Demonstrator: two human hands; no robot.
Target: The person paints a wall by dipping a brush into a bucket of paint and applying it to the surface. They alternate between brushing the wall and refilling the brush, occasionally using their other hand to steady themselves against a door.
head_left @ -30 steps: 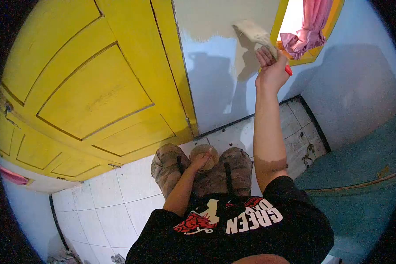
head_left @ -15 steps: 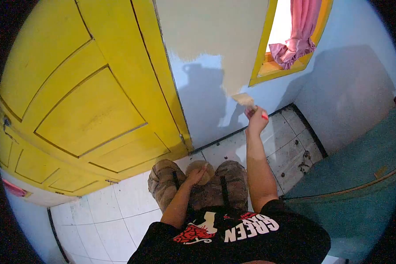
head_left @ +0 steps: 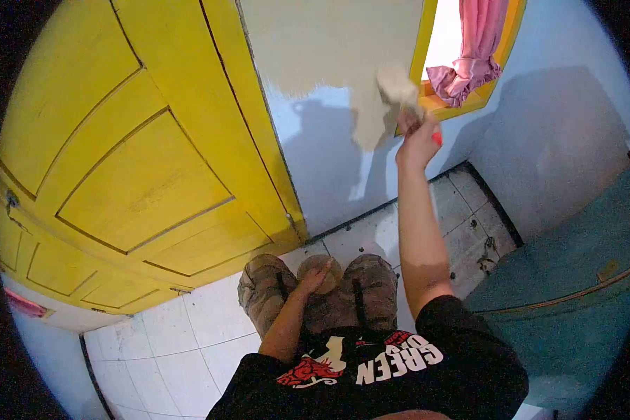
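Observation:
My right hand [head_left: 418, 142] grips a paintbrush [head_left: 399, 89] with a reddish handle end, its bristles pale with beige paint and blurred by motion. The brush is up in front of the wall, close to the lower left corner of the window frame. Beige paint [head_left: 329, 42] coats the upper wall and runs down in a ragged strip beside the window. Below it the wall [head_left: 322, 168] is light blue. Between my knees, my left hand [head_left: 315, 276] holds a round, tan-coloured paint container [head_left: 334, 278], fingers lying over its rim.
To the left stands a yellow panelled door [head_left: 147, 175]. The yellow window frame [head_left: 462, 105] has a knotted pink curtain [head_left: 465, 73]. White floor tiles [head_left: 164, 336] carry dark specks near the corner. A teal surface [head_left: 560, 287] borders the right side.
My right hand has moved up and slightly right, taking the paintbrush from the lower end of the beige strip to beside the window. My left hand stays at the container.

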